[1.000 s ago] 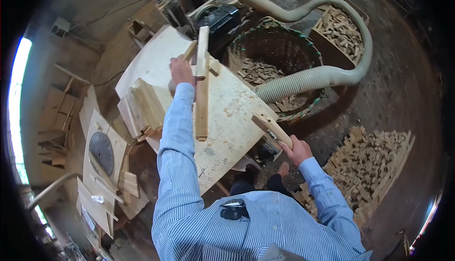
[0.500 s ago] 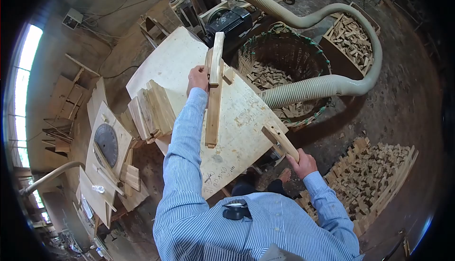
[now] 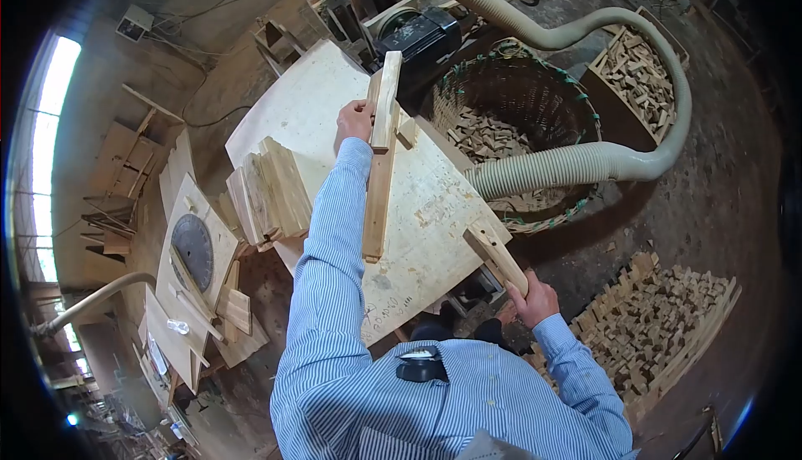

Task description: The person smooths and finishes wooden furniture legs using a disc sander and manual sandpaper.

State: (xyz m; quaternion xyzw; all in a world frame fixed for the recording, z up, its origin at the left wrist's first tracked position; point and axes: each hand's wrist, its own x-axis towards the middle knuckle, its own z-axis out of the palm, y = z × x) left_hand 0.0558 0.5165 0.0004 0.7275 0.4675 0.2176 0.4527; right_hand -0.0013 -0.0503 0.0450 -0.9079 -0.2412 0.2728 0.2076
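My left hand [image 3: 355,120] is closed at the left edge of a pale wooden strip [image 3: 387,102] on the machine table, its fingers curled against the wood. Beneath the strip's near end runs a longer brown wooden bar [image 3: 378,209]. A small wooden block [image 3: 407,132] touches the strip's right side. My right hand [image 3: 535,299] is wrapped round the end of a wooden lever handle [image 3: 505,261], which sticks out from the table's near right corner. Left of my forearm, a stack of wooden boards [image 3: 269,193] stands on the table's left edge.
Right of the table [image 3: 426,251] stands a wicker basket [image 3: 447,101] with wood offcuts, crossed by a ribbed hose [image 3: 543,163]. More cut blocks [image 3: 660,318] cover the floor at right. A motor [image 3: 422,34] sits behind, and a round saw-like disc [image 3: 192,251] lies on a bench at left.
The whole view has shifted slightly, so table and basket appear a little farther right. Both hands keep their places on the strip and the lever handle.
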